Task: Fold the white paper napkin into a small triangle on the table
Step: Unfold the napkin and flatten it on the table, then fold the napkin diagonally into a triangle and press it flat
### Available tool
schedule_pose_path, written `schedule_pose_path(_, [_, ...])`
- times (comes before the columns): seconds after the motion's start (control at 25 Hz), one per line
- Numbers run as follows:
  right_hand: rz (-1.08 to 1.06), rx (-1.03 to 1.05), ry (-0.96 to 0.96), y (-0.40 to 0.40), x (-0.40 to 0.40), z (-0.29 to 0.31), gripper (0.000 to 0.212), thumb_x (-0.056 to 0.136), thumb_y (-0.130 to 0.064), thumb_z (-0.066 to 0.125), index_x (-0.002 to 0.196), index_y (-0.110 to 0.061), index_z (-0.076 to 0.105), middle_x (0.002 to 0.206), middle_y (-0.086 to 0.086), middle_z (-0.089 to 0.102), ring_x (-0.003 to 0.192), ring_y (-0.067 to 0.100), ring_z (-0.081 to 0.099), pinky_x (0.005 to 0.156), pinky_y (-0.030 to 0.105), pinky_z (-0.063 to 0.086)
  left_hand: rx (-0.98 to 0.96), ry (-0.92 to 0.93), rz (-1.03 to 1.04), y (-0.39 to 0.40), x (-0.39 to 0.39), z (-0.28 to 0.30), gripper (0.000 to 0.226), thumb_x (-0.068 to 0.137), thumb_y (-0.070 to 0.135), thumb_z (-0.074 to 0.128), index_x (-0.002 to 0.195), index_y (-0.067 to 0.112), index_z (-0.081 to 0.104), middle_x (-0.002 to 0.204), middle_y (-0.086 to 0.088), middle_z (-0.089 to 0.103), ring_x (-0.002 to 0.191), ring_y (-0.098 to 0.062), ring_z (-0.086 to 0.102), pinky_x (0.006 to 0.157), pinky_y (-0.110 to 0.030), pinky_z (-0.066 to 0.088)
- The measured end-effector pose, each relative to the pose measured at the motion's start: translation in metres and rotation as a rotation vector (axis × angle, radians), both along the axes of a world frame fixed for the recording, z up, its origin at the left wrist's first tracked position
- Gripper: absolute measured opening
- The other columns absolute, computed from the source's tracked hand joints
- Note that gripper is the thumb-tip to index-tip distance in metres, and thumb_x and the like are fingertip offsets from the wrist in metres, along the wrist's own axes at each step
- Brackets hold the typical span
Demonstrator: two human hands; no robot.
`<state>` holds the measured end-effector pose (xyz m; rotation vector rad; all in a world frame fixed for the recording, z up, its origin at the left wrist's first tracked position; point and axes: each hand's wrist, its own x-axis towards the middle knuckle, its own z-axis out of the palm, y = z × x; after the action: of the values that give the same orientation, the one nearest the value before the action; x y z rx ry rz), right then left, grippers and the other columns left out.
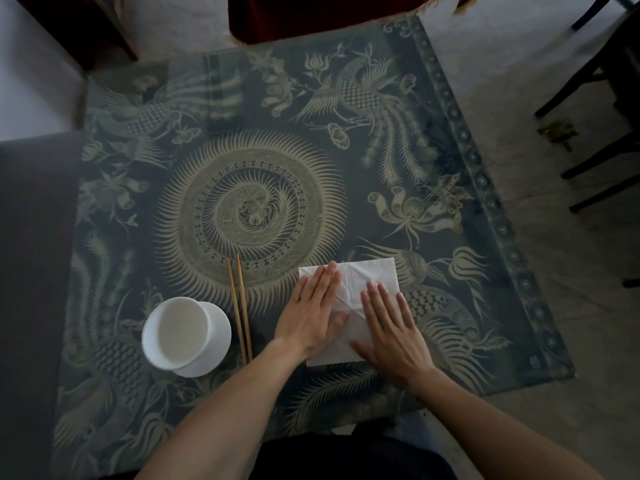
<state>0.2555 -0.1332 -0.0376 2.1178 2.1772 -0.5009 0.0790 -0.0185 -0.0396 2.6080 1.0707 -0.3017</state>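
A white paper napkin (pixel 360 275) lies flat and unfolded on the patterned table (pixel 249 188), near the front right, with creases across it. My left hand (pixel 311 313) rests palm down on the napkin's left half, fingers stretched out together. My right hand (pixel 388 327) presses flat on its right half, fingers slightly spread. Both palms cover much of the sheet; its far edge and near left corner show.
A white bowl (pixel 180 332) sits on a white saucer (pixel 216 344) at the front left. A pair of wooden chopsticks (pixel 239 306) lies between the bowl and the napkin. Dark chair legs (pixel 595 98) stand at the right, a red draped seat (pixel 325 15) beyond the far edge.
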Motion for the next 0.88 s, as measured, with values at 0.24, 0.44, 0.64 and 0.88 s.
schedule_pose_path(0.24, [-0.087, -0.024, -0.011, -0.008, 0.010, -0.009, 0.084, 0.096, -0.063, 0.021, 0.153, -0.004, 0.005, 0.162, 0.014, 0.002, 0.149, 0.026, -0.004, 0.119, 0.046, 0.002, 0.023, 0.094, 0.025, 0.013, -0.008, -0.007, 0.073, 0.097, 0.060, -0.002, 0.151, 0.015, -0.020, 0.158, -0.001, -0.030, 0.143, -0.014, -0.030, 0.117, -0.043, -0.017])
schedule_pose_path(0.44, [-0.105, -0.021, 0.011, -0.008, 0.013, -0.009, 0.086, 0.096, -0.065, 0.023, 0.153, -0.004, 0.005, 0.162, 0.014, 0.003, 0.149, 0.026, -0.003, 0.119, 0.046, 0.001, 0.039, 0.119, 0.058, 0.023, -0.020, -0.005, 0.074, 0.095, 0.062, -0.006, 0.150, 0.016, -0.022, 0.158, 0.000, -0.029, 0.144, -0.014, -0.028, 0.115, -0.044, -0.022])
schedule_pose_path(0.64, [-0.112, -0.008, 0.007, -0.008, 0.017, -0.004, 0.086, 0.096, -0.065, 0.025, 0.154, -0.007, -0.001, 0.162, 0.012, -0.004, 0.149, 0.025, -0.010, 0.118, 0.048, -0.002, 0.034, 0.058, 0.051, 0.029, -0.021, -0.001, 0.072, 0.098, 0.060, -0.001, 0.153, 0.016, -0.015, 0.160, 0.001, -0.024, 0.145, -0.014, -0.024, 0.116, -0.046, -0.019])
schedule_pose_path(0.88, [-0.301, 0.065, 0.008, -0.006, 0.030, 0.004, 0.073, 0.096, -0.056, 0.032, 0.152, -0.009, 0.025, 0.161, 0.012, 0.020, 0.149, 0.029, 0.006, 0.119, 0.052, 0.004, 0.080, -0.137, 0.027, 0.059, -0.003, 0.015, 0.051, 0.101, 0.031, 0.043, 0.149, 0.015, 0.034, 0.150, -0.005, 0.041, 0.137, -0.024, 0.037, 0.117, -0.044, 0.023])
